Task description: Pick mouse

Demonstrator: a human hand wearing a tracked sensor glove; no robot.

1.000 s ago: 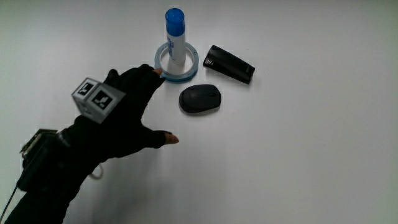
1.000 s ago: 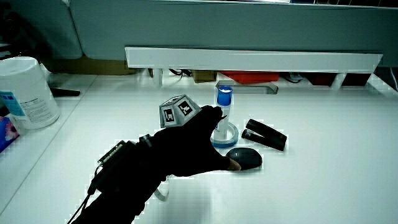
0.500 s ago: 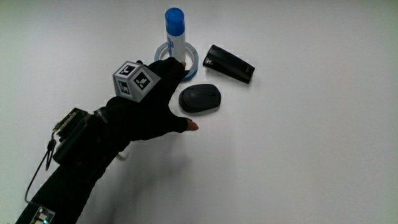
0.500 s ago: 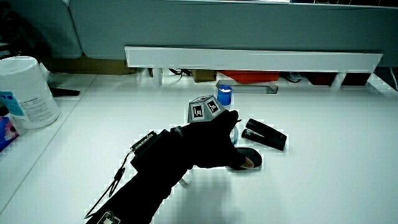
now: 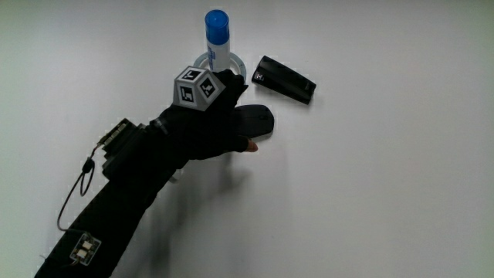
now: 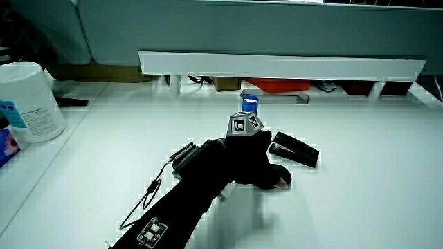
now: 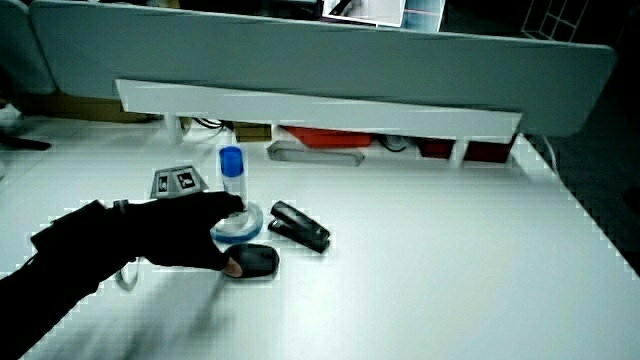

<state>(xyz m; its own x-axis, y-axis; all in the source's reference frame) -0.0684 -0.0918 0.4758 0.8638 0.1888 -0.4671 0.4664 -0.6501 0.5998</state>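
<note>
Now the hand (image 5: 212, 123) lies over the mouse (image 5: 258, 121); fingers seemingly curved on it; grip not clear.

A tape ring (image 5: 239, 68) with an upright blue-capped tube (image 5: 217, 35) and a black stapler (image 5: 285, 79) crowd the mouse (image 5: 258, 122); nearer the person the desk (image 5: 370, 193) lies bare.

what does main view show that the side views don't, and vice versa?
Only the main view: the straight-down layout, with the hand lying across part of the mouse.
Only the side views: the low partition and, in a side view, a white canister at the table's edge.
Both: hand, mouse, blue-capped tube standing in a tape ring, and the black stapler.
</note>
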